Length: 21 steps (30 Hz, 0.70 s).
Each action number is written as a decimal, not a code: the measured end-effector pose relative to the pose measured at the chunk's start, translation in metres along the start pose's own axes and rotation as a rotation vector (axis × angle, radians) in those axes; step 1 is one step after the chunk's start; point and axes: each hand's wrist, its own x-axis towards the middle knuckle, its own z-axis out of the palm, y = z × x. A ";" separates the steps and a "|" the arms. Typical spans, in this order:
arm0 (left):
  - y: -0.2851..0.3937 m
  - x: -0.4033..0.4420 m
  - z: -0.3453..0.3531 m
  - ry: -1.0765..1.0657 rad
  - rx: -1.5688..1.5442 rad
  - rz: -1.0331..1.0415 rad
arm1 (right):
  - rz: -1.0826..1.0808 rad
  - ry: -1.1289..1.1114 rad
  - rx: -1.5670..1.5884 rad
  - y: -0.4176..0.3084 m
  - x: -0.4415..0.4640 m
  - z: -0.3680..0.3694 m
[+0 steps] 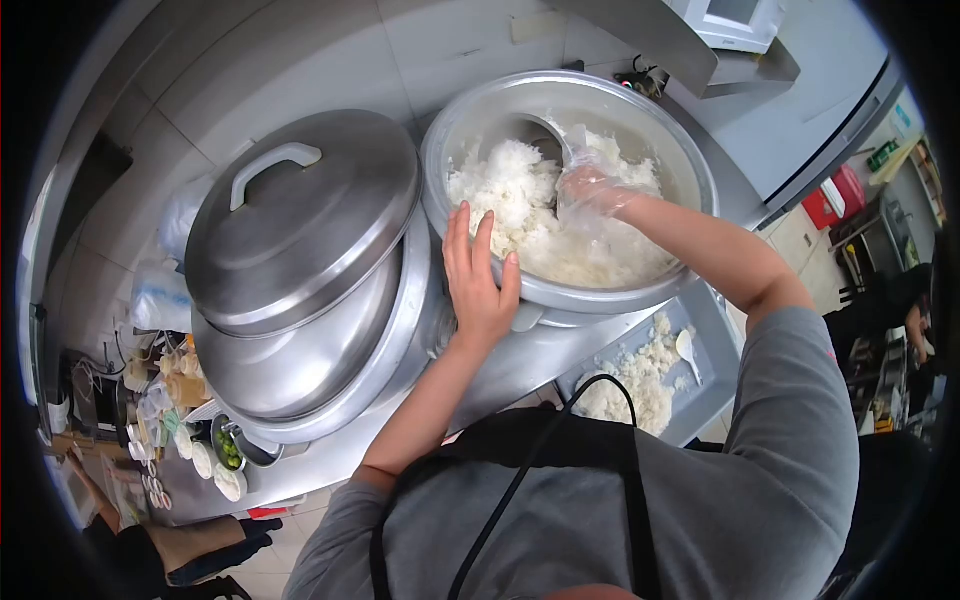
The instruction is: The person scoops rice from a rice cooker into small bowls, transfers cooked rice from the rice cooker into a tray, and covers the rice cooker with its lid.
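A large round metal pot (705, 185) holds a mass of white cooked rice (515, 185). Inside it my right hand (590, 192), in a clear plastic glove, is closed round a metal bowl-like scoop (545, 130) resting against the rice. My bare left hand (482, 275) lies with fingers spread on the near-left rim of the pot. Left of that hand stands a second large metal pot (400, 340), with a handled metal lid (350, 230) tilted on top.
Below the pot at the right, a grey tray (715, 360) holds loose rice and a white spoon (687, 350). Cups, containers and a bowl of green pieces (228, 450) stand at the left. Other people are at the lower left (130, 550) and far right (880, 315).
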 end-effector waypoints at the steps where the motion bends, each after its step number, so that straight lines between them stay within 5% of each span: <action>1: -0.001 0.000 -0.001 0.003 0.001 0.000 | -0.003 -0.144 -0.519 -0.008 0.001 -0.002; 2: -0.001 0.000 0.000 0.017 -0.011 0.011 | -0.004 -0.145 -0.520 -0.013 -0.004 -0.005; 7: -0.002 -0.001 0.001 0.045 -0.044 0.017 | 0.200 0.037 0.847 -0.025 -0.034 -0.002; 10: -0.003 -0.002 0.001 0.056 -0.038 0.020 | 0.388 -0.056 1.174 -0.019 -0.046 0.004; 14: -0.003 0.000 0.001 0.055 -0.036 0.019 | 0.470 -0.170 1.140 -0.048 -0.056 -0.018; 17: -0.003 -0.001 0.002 0.063 -0.025 0.031 | 0.505 -0.273 0.753 -0.058 -0.046 -0.023; 20: -0.002 -0.001 0.001 0.051 -0.022 0.030 | 0.570 -0.150 1.181 -0.043 -0.051 -0.008; 21: -0.001 -0.001 0.000 0.038 -0.029 0.026 | 0.474 -0.210 0.842 -0.043 -0.049 -0.011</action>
